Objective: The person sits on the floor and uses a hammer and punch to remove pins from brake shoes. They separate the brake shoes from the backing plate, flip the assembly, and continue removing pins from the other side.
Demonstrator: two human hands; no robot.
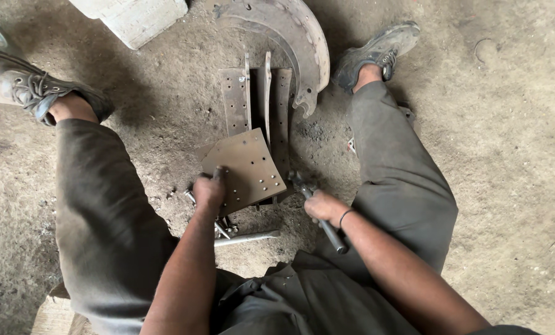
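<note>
My left hand (209,191) is closed around a short metal punch (218,174), whose tip rests on a brown perforated lining plate (249,170). That plate lies tilted over a curved metal shoe (259,102) with two upright ribs. My right hand (324,206) grips the handle of a hammer (318,211), its head just off the plate's right corner. Both hands sit between my knees on the dirt floor.
A second curved shoe (296,43) lies behind the first. A metal rod (246,238) and small loose pieces lie on the ground near my left hand. A pale block (138,18) stands at the top left. My shoes (383,46) flank the work.
</note>
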